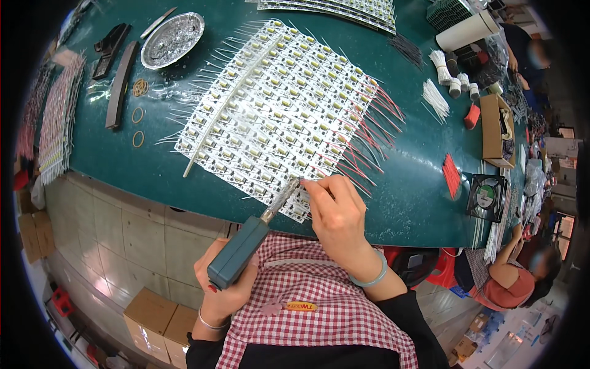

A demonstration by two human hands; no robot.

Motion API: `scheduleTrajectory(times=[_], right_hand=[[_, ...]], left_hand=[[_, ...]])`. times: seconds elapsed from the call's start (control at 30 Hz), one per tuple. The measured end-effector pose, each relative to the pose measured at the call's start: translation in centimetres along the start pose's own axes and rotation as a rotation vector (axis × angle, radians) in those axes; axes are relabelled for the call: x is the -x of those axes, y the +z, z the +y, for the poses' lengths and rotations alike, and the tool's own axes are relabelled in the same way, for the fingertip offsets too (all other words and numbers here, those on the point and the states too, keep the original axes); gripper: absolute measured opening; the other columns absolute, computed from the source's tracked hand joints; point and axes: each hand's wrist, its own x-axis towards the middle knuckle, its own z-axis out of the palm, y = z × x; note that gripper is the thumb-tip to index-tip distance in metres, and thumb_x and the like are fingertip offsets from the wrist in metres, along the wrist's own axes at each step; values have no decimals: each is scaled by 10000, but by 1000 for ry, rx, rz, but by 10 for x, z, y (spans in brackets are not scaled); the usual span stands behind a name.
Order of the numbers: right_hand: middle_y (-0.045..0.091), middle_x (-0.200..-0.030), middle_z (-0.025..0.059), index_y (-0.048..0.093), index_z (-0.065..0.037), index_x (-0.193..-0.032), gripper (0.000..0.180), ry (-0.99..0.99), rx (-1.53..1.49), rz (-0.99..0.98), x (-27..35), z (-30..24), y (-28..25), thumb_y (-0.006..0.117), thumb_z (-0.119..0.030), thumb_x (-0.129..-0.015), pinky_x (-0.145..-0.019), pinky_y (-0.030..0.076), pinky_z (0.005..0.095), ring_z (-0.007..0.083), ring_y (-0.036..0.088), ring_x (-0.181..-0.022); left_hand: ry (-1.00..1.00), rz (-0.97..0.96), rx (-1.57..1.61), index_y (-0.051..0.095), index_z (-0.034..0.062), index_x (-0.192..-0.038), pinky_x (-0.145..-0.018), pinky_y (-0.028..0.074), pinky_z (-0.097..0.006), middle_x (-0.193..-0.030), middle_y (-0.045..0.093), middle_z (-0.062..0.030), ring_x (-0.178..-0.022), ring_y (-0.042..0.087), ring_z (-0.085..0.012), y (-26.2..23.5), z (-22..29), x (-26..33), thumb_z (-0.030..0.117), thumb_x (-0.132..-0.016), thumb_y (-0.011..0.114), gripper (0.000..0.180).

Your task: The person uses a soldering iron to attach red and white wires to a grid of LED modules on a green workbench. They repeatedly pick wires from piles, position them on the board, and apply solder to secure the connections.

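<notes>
My left hand (228, 277) is wrapped round the blue-green, boxy handle of a soldering iron (238, 253). Its silvery barrel slants up and away, and its front end meets the near part of a panel of white circuit boards (270, 117). Rows of small yellowish components cover the panel, with white wire ends along its left side and red wires (356, 157) on its right. Close beside the iron's tip, my right hand (337, 206) pinches thumb and forefinger together over the boards; what lies between them is too small to make out. A pale thin strip (230, 111) lies across the panel.
On the green table, a foil dish (173, 40), a dark curved bar (121, 85) and rubber bands (137, 115) lie left. Bundled wires (59, 114) hang over the left edge. Right are red wires (450, 176), a small fan (487, 197) and a cardboard box (496, 129). Two people sit beyond.
</notes>
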Motion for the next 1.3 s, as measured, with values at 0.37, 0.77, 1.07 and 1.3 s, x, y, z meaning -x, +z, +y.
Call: scheduleTrajectory(times=[0.37, 0.77, 1.07, 1.3], right_hand=[[557, -854, 90, 704, 23, -992, 248, 16, -10, -11, 1, 1, 0, 683, 78, -751, -598, 494, 350, 241, 574, -758], [557, -846, 85, 705, 20, -996, 266, 13, -13, 10, 2, 2, 1, 680, 82, -739, -598, 496, 351, 238, 574, -749], [555, -841, 75, 714, 8, -994, 265, 26, -7, 2, 2, 0, 0, 685, 72, -738, -582, 498, 347, 233, 579, -753], [558, -834, 72, 723, -4, -995, 273, 51, -1, -8, 2, -2, -4, 695, 58, -731, -597, 502, 348, 234, 586, -769]], left_hand=[[-130, -37, 7, 698, -67, -931, -629, 528, -292, -882, 689, -141, -706, 673, -192, -7, 1, 7, -35, -733, 747, 206], [37, -14, -56, 683, -48, -862, -606, 513, -286, -847, 680, -127, -676, 656, -190, -1, -2, 3, -57, -724, 740, 150], [90, 5, -68, 685, -60, -880, -590, 514, -286, -813, 669, -118, -642, 649, -196, -7, 0, 2, -47, -724, 741, 166], [58, 303, -227, 683, -22, -1094, -778, 544, -300, -1059, 681, -146, -882, 672, -223, -30, -20, 0, 26, -762, 814, 360]])
